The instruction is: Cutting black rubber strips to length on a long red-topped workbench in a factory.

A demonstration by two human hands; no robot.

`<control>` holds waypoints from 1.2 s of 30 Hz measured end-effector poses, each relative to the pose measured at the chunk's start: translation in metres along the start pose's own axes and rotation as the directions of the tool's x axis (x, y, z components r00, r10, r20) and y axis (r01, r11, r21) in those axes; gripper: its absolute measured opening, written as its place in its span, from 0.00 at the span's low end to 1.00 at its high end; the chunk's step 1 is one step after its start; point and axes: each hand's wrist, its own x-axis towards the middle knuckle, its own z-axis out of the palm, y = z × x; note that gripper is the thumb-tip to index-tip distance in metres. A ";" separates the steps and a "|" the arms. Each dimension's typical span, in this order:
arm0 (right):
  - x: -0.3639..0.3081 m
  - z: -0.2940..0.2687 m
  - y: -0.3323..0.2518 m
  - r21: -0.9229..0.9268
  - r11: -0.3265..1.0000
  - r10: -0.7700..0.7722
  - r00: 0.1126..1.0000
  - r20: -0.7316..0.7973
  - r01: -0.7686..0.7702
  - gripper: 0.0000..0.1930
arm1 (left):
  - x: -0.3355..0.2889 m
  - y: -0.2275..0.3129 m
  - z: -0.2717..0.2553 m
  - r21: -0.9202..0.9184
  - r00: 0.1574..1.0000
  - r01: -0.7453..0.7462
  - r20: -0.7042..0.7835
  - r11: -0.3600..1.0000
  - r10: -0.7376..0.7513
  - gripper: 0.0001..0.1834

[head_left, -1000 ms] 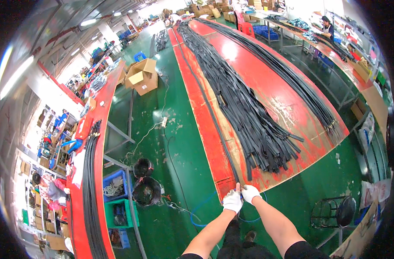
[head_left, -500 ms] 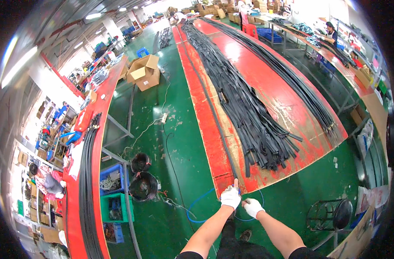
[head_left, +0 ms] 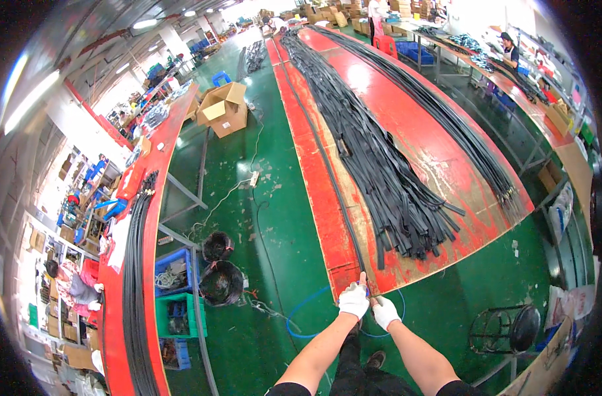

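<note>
At the table's near end, my left hand (head_left: 353,299), in a white glove with bare fingertips, is closed round the near end of a single long black strip (head_left: 344,214). That strip runs along the left edge of the red table (head_left: 337,261). Just right of it, and almost touching, my right hand (head_left: 384,311) in a similar glove has its fingers pinched together at the strip's end. What lies between those fingers is too small to make out. A blue hose (head_left: 300,312) loops behind and below both hands. A thick pile of flat black strips (head_left: 380,178) lies to the right.
Another black bundle (head_left: 446,115) lies along the table's right side. To the left are an open cardboard box (head_left: 225,112), black buckets (head_left: 220,282), crates (head_left: 181,313) and a side table with dark cables (head_left: 137,277). A round stool (head_left: 522,328) stands right. Several people work farther off.
My right hand has moved up and slightly left, closer to my left hand and the strip's end. The left hand keeps its hold; the view has shifted slightly.
</note>
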 end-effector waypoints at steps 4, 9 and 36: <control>-0.021 -0.001 0.014 -0.144 0.988 -0.069 0.996 -0.049 0.061 0.19 | -0.001 0.000 -0.001 0.005 1.000 -0.001 0.004 1.000 0.001 0.49; -0.059 -0.004 0.033 -0.155 0.988 -0.019 0.999 -0.040 0.013 0.18 | -0.002 0.003 -0.006 0.019 1.000 0.016 0.023 1.000 -0.017 0.50; -0.102 0.012 0.017 0.335 0.878 0.367 0.930 -0.016 -0.341 0.18 | -0.001 0.000 -0.006 -0.001 0.998 -0.021 0.052 1.000 0.021 0.53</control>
